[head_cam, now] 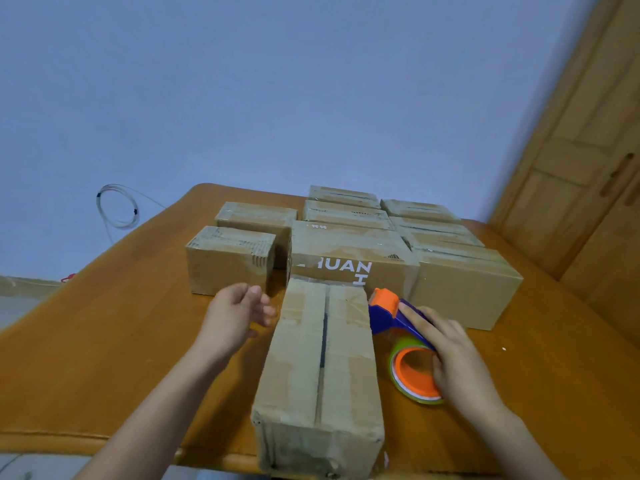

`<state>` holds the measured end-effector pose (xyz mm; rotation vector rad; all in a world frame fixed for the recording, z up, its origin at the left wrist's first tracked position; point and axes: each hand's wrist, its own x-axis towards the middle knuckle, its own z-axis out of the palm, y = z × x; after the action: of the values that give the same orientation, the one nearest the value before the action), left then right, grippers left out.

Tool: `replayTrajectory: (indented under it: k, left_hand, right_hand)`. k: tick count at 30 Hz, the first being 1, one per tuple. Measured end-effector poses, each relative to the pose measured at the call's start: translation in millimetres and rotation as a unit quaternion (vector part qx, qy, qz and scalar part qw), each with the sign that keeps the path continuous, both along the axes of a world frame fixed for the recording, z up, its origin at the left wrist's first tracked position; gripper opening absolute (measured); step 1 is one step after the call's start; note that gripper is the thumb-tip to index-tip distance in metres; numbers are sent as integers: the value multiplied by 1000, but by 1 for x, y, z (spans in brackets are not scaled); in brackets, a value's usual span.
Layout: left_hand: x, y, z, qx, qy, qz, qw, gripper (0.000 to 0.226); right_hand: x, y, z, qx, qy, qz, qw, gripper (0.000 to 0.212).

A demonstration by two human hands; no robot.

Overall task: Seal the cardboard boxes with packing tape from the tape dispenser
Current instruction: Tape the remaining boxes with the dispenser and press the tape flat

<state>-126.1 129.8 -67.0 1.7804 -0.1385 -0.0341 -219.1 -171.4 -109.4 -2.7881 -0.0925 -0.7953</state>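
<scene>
Near box end-on at the table's front edge, a hand on each side.

The near box (320, 368) overhangs the near edge of the wooden table (104, 341); its top seam shows as an open dark slit, its far end close to the printed box (349, 258) in the stacked rows behind. Bare tabletop lies left of it, a narrower strip right. Left hand (235, 313) hovers just left of the far end, fingers loosely spread, holding nothing; contact with the box unclear. Right hand (457, 358) lies over the tape dispenser (398, 323), fingers curled on its blue frame and roll, resting just beside the box's right wall. Wooden door (588, 150) at right.
</scene>
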Motion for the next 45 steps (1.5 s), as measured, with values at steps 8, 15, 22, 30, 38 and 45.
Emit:
replayTrajectory:
  k: [8, 15, 22, 30, 38, 45]
  left_hand:
    - [-14, -7, 60, 248, -80, -121, 958, 31]
    - [10, -22, 80, 347, -38, -226, 910, 45]
    - [-12, -52, 65, 514, -71, -233, 822, 108]
    - [-24, -52, 52, 511, -137, -171, 831, 111]
    - [-16, -50, 42, 496, -154, -145, 842, 105]
    - [-16, -49, 39, 482, -162, -150, 848, 104]
  right_hand:
    - [-27, 30, -1, 42, 12, -50, 998, 96]
    - [-55, 88, -4, 66, 10, -54, 996, 96]
    - [-65, 118, -12, 46, 25, -138, 989, 126]
    - [-76, 121, -1, 50, 64, -127, 989, 129]
    - [-74, 116, -5, 0, 20, -157, 987, 127]
    - [-94, 120, -7, -31, 21, -172, 984, 123]
